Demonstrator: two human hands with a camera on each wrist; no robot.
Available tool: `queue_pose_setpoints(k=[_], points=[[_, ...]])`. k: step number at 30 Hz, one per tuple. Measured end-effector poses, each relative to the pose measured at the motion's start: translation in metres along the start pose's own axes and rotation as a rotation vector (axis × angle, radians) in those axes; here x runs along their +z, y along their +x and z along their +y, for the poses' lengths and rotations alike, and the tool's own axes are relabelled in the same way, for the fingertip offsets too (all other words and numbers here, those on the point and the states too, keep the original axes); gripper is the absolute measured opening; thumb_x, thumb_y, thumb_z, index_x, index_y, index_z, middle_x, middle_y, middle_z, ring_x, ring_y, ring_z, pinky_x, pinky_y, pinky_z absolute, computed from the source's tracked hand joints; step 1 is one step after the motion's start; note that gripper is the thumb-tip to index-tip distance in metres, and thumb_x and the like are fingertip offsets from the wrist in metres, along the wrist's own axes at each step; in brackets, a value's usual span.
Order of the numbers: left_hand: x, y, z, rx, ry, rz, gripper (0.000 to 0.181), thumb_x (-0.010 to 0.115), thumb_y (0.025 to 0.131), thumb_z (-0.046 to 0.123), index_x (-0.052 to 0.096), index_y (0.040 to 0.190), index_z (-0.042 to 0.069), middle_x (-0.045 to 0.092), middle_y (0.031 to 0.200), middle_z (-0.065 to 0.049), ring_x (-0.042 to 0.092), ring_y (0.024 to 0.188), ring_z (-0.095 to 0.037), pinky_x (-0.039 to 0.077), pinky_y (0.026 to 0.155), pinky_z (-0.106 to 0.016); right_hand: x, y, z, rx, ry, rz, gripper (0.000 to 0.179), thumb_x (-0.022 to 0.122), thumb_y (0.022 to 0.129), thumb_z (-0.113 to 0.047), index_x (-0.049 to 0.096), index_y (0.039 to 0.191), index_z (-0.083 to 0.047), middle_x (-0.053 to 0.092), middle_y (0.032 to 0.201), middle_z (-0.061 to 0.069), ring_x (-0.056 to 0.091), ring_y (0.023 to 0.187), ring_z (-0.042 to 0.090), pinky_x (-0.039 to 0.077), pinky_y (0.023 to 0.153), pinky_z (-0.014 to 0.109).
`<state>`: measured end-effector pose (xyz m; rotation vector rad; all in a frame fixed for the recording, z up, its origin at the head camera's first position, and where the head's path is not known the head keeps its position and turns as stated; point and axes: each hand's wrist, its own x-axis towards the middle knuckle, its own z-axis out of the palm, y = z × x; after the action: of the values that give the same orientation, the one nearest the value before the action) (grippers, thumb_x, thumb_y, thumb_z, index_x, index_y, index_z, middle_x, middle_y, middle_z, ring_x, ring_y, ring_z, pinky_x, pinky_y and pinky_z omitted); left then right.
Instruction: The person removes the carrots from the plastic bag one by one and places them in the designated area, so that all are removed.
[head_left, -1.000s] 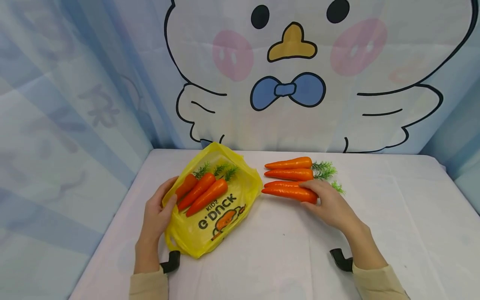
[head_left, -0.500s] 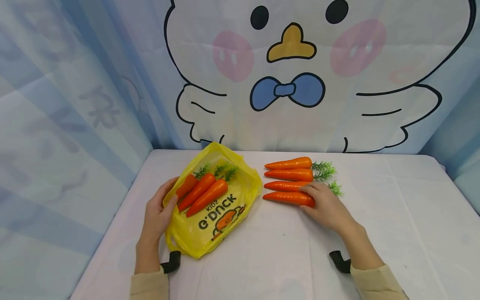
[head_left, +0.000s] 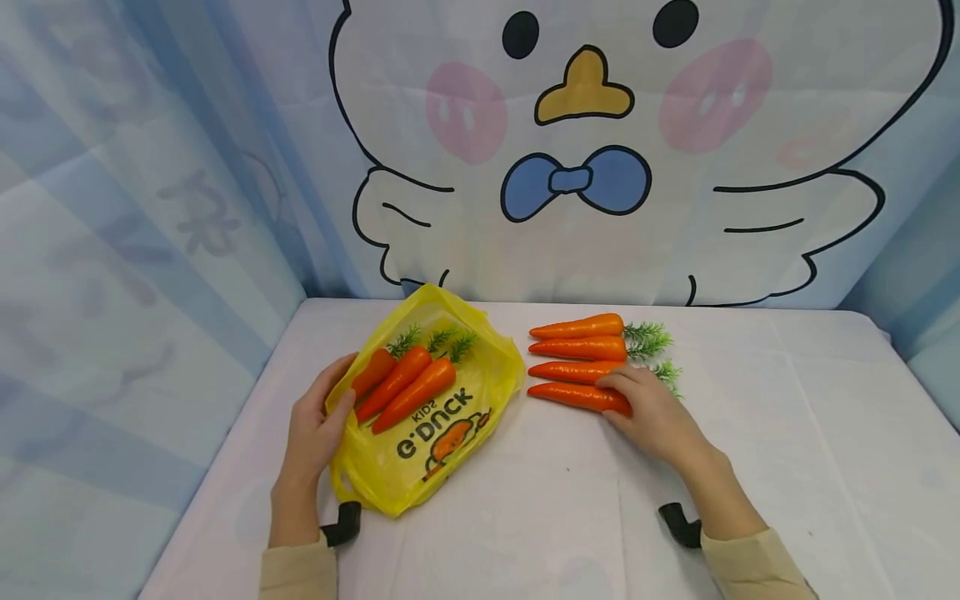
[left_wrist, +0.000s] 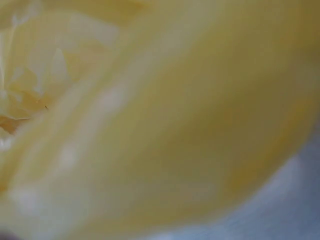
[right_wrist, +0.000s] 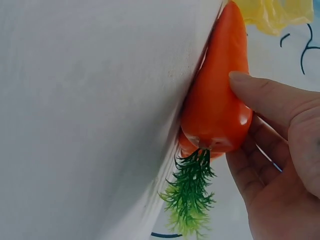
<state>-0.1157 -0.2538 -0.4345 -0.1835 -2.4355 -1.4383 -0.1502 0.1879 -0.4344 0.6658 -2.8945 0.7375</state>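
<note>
My left hand [head_left: 318,421] grips the left edge of a yellow plastic bag [head_left: 472,417], thumb over the rim. Three orange carrots [head_left: 415,394] with green tops lie on the bag, tips toward that hand. In the left wrist view the blurred yellow bag [left_wrist: 165,130] fills most of the picture. To the right, several carrots lie in a row, tips pointing left. My right hand [head_left: 660,417] pinches the thick end of the nearest carrot [head_left: 570,395]. The right wrist view has the thumb on one side of this carrot [right_wrist: 217,105] and fingers at the other, its green top hanging free.
Farther back in the row lie other carrots [head_left: 577,327], close beside the held one. A white cloth covers the table [head_left: 540,533]. Behind it hangs a printed backdrop [head_left: 577,250], and a pale blue curtain [head_left: 150,292] borders the left side.
The nearest carrot has shifted slightly toward me with my right hand, opening a small gap from its neighbour. The bag and left hand have stayed in place.
</note>
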Motion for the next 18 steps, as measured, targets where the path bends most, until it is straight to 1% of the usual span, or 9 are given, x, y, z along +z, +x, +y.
queue_pose_setpoints(k=[5,10,14,18], points=[[-0.0005,0.0,-0.0005,0.002,-0.001,0.002,0.046,0.054,0.1,-0.003,0.053,0.145,0.007,0.055,0.144,-0.012,0.049,0.131,-0.025,0.032,0.105,-0.011,-0.0031,-0.0025,0.0008,0.028,0.041,-0.006,0.036,0.079,0.086,-0.007,0.068,0.12,-0.001,0.063,0.126,0.018,0.052,0.121,0.041,0.042,0.104,0.057],[-0.001,0.0003,-0.0007,-0.002,0.014,0.009,0.05,0.053,0.097,-0.007,0.052,0.145,0.006,0.055,0.144,-0.013,0.049,0.132,-0.027,0.032,0.105,-0.01,-0.0063,-0.0057,0.0034,0.033,0.059,0.018,0.037,0.079,0.087,-0.009,0.068,0.121,-0.001,0.06,0.13,0.021,0.051,0.124,0.042,0.041,0.104,0.058],[-0.0016,0.0007,-0.0004,0.0,0.02,0.019,0.052,0.05,0.096,-0.009,0.054,0.145,0.007,0.055,0.144,-0.012,0.049,0.132,-0.026,0.032,0.106,-0.011,-0.0079,-0.0061,0.0033,0.03,0.077,0.031,0.037,0.079,0.087,-0.008,0.067,0.122,0.0,0.06,0.13,0.021,0.052,0.122,0.041,0.043,0.102,0.057],[-0.0014,0.0008,-0.0002,-0.012,0.023,0.027,0.052,0.049,0.096,-0.008,0.054,0.145,0.009,0.055,0.144,-0.009,0.048,0.134,-0.024,0.032,0.107,-0.014,-0.0086,-0.0058,0.0015,0.023,0.104,0.043,0.037,0.079,0.087,-0.008,0.067,0.122,0.0,0.061,0.127,0.019,0.054,0.117,0.039,0.045,0.1,0.057]])
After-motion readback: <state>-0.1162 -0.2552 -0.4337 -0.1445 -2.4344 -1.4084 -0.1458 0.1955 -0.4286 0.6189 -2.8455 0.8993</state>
